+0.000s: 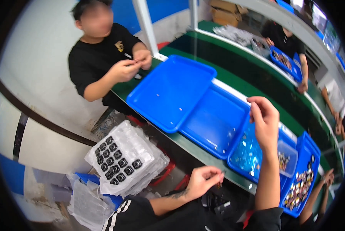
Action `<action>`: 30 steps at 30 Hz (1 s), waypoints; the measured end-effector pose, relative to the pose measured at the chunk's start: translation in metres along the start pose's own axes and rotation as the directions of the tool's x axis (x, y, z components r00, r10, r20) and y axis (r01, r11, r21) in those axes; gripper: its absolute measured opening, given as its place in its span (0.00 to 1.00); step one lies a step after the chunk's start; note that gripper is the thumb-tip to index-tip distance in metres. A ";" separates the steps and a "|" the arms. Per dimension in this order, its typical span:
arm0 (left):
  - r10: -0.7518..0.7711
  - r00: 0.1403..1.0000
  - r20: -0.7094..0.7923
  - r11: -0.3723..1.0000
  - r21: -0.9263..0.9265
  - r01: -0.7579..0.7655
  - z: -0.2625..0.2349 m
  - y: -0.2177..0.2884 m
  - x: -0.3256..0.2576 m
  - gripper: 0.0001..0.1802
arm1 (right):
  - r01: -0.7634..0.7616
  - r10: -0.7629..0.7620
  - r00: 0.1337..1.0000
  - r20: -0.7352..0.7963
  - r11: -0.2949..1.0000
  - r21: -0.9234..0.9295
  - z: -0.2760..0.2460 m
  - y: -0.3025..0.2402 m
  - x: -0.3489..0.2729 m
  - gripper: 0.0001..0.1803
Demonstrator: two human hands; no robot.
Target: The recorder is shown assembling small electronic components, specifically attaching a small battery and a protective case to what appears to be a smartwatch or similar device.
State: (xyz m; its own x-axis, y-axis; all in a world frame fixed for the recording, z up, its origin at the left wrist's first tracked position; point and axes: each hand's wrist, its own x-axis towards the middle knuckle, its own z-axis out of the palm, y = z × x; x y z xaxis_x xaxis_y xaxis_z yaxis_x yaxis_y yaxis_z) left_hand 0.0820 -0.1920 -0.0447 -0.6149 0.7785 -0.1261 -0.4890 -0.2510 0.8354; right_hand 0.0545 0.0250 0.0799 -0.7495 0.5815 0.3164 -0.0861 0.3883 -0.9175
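Observation:
My left hand [203,181] is in front of the table's near edge, with thumb and fingers pinched together. A tiny brownish thing shows under its fingertips, too small to name. Higher up, my right hand [265,121] hovers over the blue trays, its fingers curled in toward the thumb. Whatever it pinches, if anything, is too small to make out. Below this hand lies a blue tray of small shiny clear pieces [245,156], partly hidden by my forearm. A clear plastic box [291,156] of small parts stands beside that forearm.
Two overlapping blue trays [168,90] hold a few tiny bits. Another blue tray [315,148] at right holds many small mixed parts. White packing trays with black square parts [120,161] are stacked at left. A person [103,57] works across the left corner; others work at right.

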 end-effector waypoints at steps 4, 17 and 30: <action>0.077 0.996 0.042 0.997 -0.022 -0.076 0.025 0.012 0.020 0.07 | -0.162 0.162 0.987 0.015 0.987 -0.010 -0.035 -0.014 -0.088 0.07; 0.206 0.955 0.214 0.799 0.526 -0.291 0.070 -0.012 0.027 0.05 | -0.135 0.133 0.988 -0.076 0.991 -0.021 -0.072 0.025 -0.182 0.07; 0.396 0.812 0.428 0.535 0.611 -0.583 0.106 -0.028 0.028 0.10 | -0.235 0.310 0.937 -0.162 0.901 0.364 -0.101 0.037 -0.221 0.16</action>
State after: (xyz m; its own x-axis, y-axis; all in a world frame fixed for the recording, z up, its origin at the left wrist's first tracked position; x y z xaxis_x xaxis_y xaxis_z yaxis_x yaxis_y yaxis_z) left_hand 0.1445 -0.1022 -0.0148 -0.4283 0.7791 0.4578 0.4755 -0.2365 0.8473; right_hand 0.2827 -0.0170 0.0005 -0.6225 0.7810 0.0511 -0.1403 -0.0470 -0.9890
